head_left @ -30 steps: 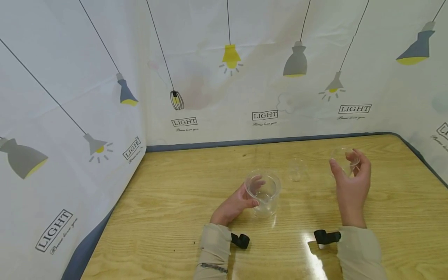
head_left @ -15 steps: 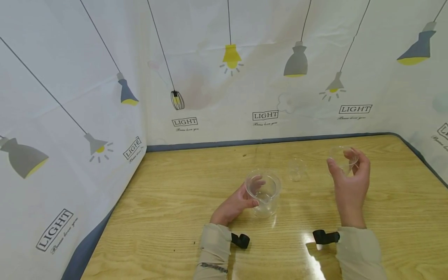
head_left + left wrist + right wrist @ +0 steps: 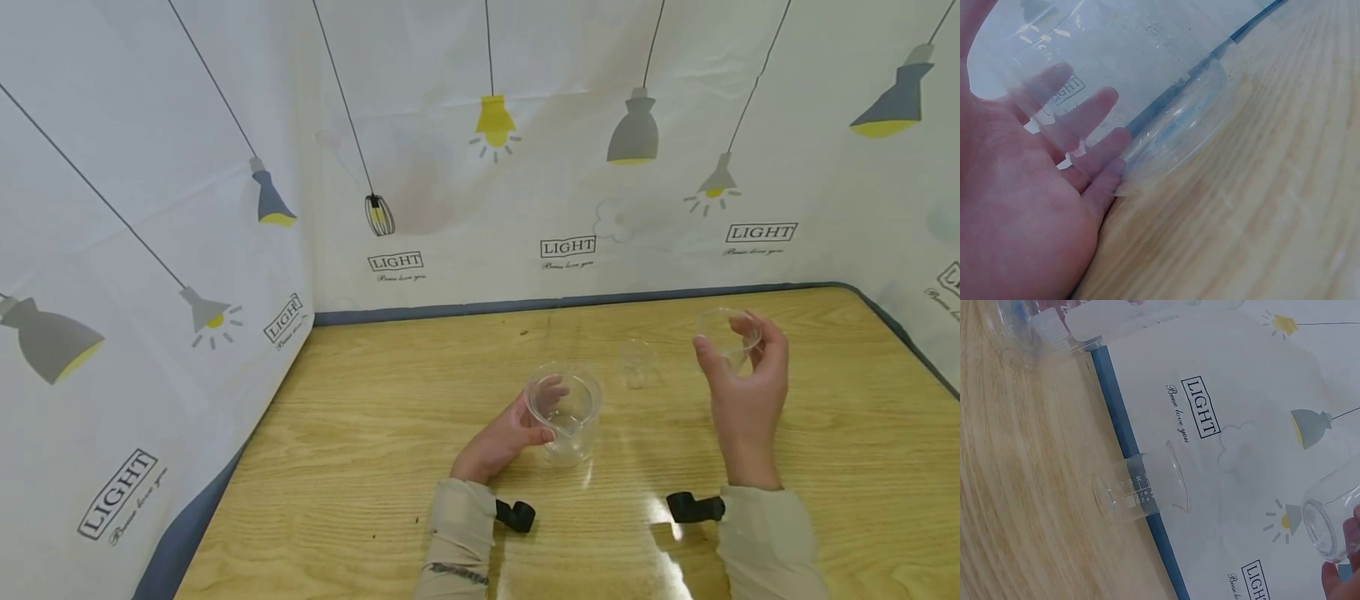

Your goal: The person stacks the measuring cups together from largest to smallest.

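Observation:
A large clear beaker (image 3: 576,429) stands upright on the table. My left hand (image 3: 495,442) holds it from the left, thumb at the near side and fingers round the far side; in the left wrist view the fingers (image 3: 1094,109) show through its wall. My right hand (image 3: 750,417) grips a medium-sized clear beaker (image 3: 731,360) between thumb and fingers, raised above the table. Between the two stands a small clear beaker (image 3: 636,371), touched by neither hand; its printed scale (image 3: 1138,487) shows in the right wrist view.
The wooden table (image 3: 337,467) ends at a blue-edged curtain (image 3: 450,167) printed with lamps, along the back and sides. A black wrist mount (image 3: 515,517) sticks out from the left sleeve, another mount (image 3: 695,508) from the right.
My right hand has lifted slightly and shifted a little left with the medium beaker. The left hand, the large beaker and the small beaker stay where they were.

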The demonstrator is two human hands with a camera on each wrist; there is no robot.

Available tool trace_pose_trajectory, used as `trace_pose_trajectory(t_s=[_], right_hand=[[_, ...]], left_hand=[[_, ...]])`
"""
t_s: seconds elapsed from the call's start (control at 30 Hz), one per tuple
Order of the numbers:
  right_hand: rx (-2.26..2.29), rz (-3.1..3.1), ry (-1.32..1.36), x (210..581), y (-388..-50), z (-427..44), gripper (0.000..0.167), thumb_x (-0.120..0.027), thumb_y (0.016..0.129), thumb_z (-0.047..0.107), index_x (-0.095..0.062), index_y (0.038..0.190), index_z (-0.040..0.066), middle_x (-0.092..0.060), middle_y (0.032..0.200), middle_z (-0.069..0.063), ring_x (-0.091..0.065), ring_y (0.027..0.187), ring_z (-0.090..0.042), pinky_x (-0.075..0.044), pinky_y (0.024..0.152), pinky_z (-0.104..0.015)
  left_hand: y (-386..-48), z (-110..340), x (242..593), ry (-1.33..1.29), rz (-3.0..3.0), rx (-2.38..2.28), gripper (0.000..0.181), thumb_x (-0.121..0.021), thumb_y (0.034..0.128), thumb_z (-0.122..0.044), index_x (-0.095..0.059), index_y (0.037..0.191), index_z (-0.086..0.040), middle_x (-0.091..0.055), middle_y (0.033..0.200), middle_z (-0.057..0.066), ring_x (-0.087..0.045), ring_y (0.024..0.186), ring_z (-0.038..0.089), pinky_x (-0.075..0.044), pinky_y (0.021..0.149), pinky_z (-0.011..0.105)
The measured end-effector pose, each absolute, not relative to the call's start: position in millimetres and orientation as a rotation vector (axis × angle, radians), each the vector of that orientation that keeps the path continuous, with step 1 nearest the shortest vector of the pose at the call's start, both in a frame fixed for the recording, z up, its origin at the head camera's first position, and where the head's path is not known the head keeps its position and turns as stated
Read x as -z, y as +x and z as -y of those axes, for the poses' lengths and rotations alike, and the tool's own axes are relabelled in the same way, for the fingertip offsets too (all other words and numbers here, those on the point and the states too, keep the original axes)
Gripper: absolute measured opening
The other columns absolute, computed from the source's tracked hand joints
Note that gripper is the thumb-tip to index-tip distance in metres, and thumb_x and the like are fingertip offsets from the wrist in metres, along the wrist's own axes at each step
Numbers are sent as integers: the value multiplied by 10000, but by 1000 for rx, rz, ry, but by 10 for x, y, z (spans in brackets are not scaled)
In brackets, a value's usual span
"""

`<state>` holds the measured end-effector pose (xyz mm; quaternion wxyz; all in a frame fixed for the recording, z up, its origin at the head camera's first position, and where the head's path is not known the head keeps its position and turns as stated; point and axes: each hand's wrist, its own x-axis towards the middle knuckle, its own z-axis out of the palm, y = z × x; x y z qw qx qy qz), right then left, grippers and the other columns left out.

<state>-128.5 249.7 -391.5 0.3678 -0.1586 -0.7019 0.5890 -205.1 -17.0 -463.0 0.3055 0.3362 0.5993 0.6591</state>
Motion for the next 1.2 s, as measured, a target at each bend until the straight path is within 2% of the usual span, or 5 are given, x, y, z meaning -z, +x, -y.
trace_pose_trajectory(t_s=[0.5, 0.67, 0.9, 1.2], right_hand=[[-1471, 1800, -370, 3999, -1345, -2543, 552, -704, 769, 181, -435, 1251, 196, -471, 1187, 7, -410, 1110, -117, -230, 994, -240], [-1483, 1796, -360, 3942, -1318, -2506, 549, -702, 771, 174, -435, 1251, 191, -469, 1186, 1, -410, 1111, -122, -232, 994, -249], [-1487, 1794, -338, 3821, -1253, -2414, 534, -692, 779, 170, -439, 1249, 176, -466, 1182, -5, -410, 1100, -133, -246, 978, -250], [-1500, 1773, -306, 3835, -1266, -2423, 544, -699, 772, 163, -440, 1249, 176, -461, 1195, -6, -408, 1115, -131, -252, 986, -289]], left_hand=[[-2032, 174, 4606, 890, -1592, -1740, 768, -651, 815, -249, -192, 1416, -117, -213, 1439, 170, -147, 1327, 301, -120, 1048, 460], [-2041, 170, 4624, 889, -1599, -1736, 773, -655, 808, -268, -197, 1415, -127, -219, 1436, 169, -163, 1324, 294, -137, 1050, 441], [-2038, 170, 4616, 874, -1595, -1744, 749, -652, 816, -208, -207, 1413, -127, -227, 1436, 156, -171, 1321, 294, -141, 1049, 441], [-2033, 170, 4614, 880, -1593, -1745, 745, -650, 819, -204, -208, 1413, -124, -250, 1433, 127, -176, 1319, 301, -154, 1047, 435]])
